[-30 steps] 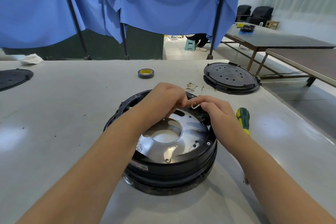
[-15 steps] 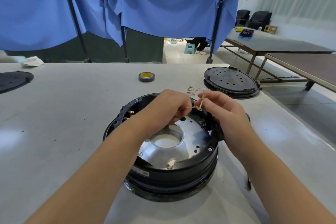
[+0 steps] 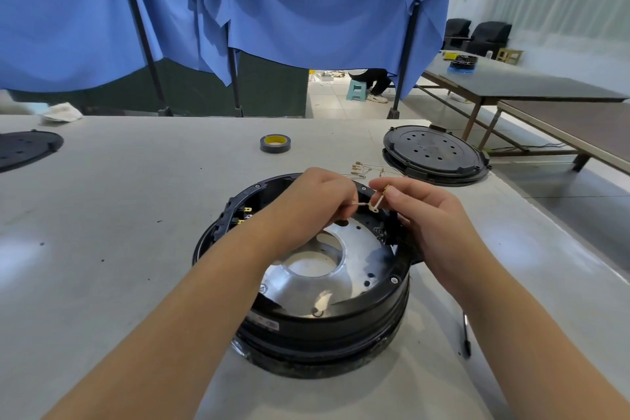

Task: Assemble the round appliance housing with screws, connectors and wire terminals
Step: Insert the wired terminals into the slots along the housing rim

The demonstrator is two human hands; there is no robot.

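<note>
Round black appliance housing on the grey table, near centre, shiny metal plate inside. Above its far rim, left hand and right hand — both pinching one short wire terminal between fingertips. Farther right, loose terminals beside a black lid; tape roll far centre.

The left hand covers the far rim of the housing behind its pinch on the wire terminal. The right hand hides the rim beneath its grip. The black disc is cut off by the left edge.
</note>
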